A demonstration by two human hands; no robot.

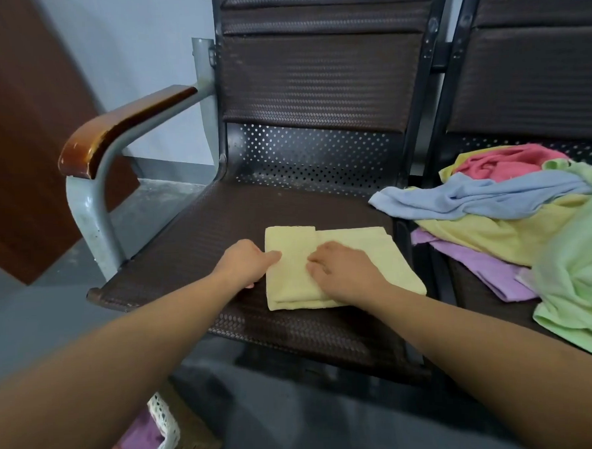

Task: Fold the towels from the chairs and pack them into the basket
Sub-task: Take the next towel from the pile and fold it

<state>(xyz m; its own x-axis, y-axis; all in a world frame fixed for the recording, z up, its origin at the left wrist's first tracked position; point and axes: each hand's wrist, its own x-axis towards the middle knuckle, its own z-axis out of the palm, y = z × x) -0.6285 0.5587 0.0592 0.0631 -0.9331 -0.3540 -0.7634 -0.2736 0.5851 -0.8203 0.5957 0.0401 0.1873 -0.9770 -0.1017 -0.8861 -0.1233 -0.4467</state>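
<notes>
Folded yellow towel [292, 276] lay on the chair seat [202, 236]. My left hand [245, 263] pinched its left edge; my right hand [345, 273] pressed on top, fingers bent. Judged soft, light, limp: lift supporting both ends.

A folded yellow towel [352, 247] lies on the chair seat [215, 221]. The left hand [243, 263] pinches its left edge, the right hand [345, 276] presses on top. Loose towels [494, 238] lie beside.

folded towel [292, 276]: plain pale yellow. seat [203, 249]: dark brown weave. blue towel [475, 197], pink towel [500, 163], green towel [577, 244], purple towel [478, 262]. armrest [118, 127]: glossy brown. basket [164, 427]: white lace rim.
</notes>
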